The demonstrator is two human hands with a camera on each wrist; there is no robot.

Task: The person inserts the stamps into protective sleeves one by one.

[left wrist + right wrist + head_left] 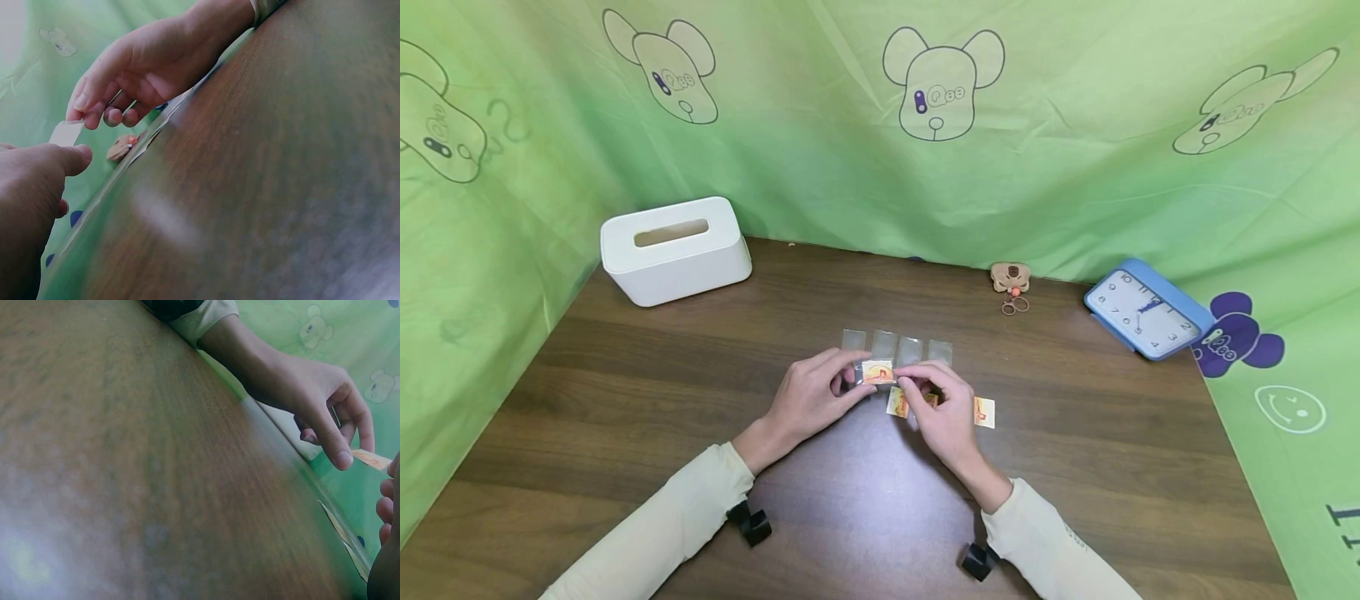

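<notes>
Between both hands is a small orange-and-white printed card [878, 372], about the size of a stamp, with a shiny clear edge like a plastic sleeve on its left. My left hand [808, 396] pinches the left end between thumb and fingers. At the right end, my right hand [946, 414] pinches the card's edge with thumb and forefinger. In the left wrist view the card's pale back [66, 133] spans the gap between the fingertips. Similar cards lie by the right hand: one at its left [897, 402], another at its right [985, 412], one partly hidden beneath it.
Several clear plastic sleeves [883, 343] lie in a row just beyond the hands. A white tissue box [677, 258] stands back left. Toward the back right are a brown bear keychain [1011, 277] and a blue clock [1146, 308]. Green curtain [820, 167] borders the wooden table [625, 400].
</notes>
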